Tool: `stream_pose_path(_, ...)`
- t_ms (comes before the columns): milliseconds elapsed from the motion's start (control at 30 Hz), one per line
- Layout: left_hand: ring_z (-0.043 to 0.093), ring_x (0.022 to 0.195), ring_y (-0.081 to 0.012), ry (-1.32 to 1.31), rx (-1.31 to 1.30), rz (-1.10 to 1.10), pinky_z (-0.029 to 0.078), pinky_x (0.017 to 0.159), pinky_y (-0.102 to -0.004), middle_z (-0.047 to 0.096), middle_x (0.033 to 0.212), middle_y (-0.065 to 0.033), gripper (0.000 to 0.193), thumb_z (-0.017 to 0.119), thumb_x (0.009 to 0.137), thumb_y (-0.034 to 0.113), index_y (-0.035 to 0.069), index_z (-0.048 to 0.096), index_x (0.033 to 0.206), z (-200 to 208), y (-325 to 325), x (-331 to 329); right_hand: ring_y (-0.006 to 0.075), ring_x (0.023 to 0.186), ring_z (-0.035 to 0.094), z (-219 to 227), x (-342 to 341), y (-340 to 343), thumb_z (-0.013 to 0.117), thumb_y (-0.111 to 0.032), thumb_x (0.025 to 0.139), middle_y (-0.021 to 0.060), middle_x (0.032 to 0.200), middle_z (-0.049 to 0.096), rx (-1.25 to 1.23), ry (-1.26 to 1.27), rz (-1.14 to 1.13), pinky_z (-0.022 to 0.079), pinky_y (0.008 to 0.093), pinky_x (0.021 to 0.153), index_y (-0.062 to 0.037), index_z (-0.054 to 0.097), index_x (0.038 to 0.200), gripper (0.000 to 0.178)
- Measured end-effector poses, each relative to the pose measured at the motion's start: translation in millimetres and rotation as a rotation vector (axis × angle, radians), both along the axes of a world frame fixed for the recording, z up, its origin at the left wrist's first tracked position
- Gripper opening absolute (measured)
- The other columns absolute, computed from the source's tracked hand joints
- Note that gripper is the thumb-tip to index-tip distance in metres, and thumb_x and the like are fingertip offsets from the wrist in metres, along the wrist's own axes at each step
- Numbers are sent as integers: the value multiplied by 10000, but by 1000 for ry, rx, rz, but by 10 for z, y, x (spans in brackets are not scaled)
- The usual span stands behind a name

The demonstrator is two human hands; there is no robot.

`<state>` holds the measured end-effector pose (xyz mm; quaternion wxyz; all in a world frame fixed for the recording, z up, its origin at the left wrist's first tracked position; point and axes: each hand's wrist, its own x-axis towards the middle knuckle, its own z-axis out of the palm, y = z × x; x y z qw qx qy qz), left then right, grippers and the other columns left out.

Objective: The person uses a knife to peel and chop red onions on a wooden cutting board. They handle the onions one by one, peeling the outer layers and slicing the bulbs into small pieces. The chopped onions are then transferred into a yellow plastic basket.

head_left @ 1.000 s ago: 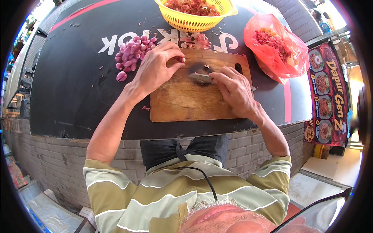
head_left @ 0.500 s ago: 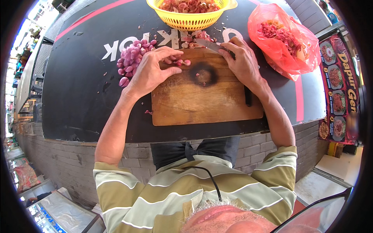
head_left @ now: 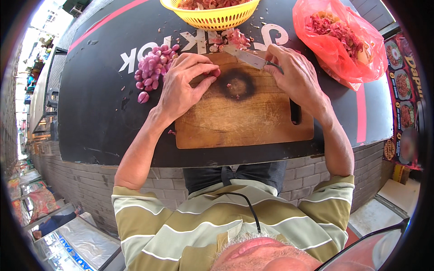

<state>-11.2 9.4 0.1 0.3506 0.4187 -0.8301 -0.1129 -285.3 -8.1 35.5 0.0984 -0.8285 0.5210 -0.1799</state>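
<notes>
Both hands work at the far edge of the wooden cutting board [head_left: 244, 115], which lies on the black worktop [head_left: 90, 104] against its near edge. Left hand [head_left: 183, 86]: fingers curled down, tips pinching a small peeled shallot [head_left: 216, 72] against the board near its far left corner. Right hand [head_left: 294, 74]: closed around a knife handle; the knife [head_left: 246, 57] blade points left along the board's far edge, its tip beside a small heap of cut pieces [head_left: 233, 39].

Handling: the shallot is judged light, firm and slick-skinned, and liable to roll; hold it at its sides with fingertips tucked back from the blade.

Surroundings: a pile of whole shallots [head_left: 153, 67] lies just left of the board. A yellow basket [head_left: 212, 16] stands at the worktop's far edge; a red plastic bag [head_left: 337, 38] of peelings sits toward the far right corner.

Limits of view: the knife handle is hidden inside the right fist. The basket is cut off by the frame. The left fingers cover most of the held shallot, so its cut state cannot be determined.
</notes>
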Motion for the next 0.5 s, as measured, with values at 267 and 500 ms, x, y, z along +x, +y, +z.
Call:
stream_pose_path(267,613,993,-204,-67,-123,30,431,911,-343,704,957,-24,233,802,739,116,78,753,963,21,16,-35,366,761,615,141,138,173,624,-117,893,146,800,643,132,-112,-6,455,437,714,-68,530,1127,257)
stream_pose_path(500,637,920,-222,-82,-129,-4,446,867,-344,707,913,-53,187,803,727,75,59,730,898,59,-5,-53,388,839,637,14,184,337,589,-70,868,207,879,674,153,-266,147,478,445,800,-50,584,1247,380)
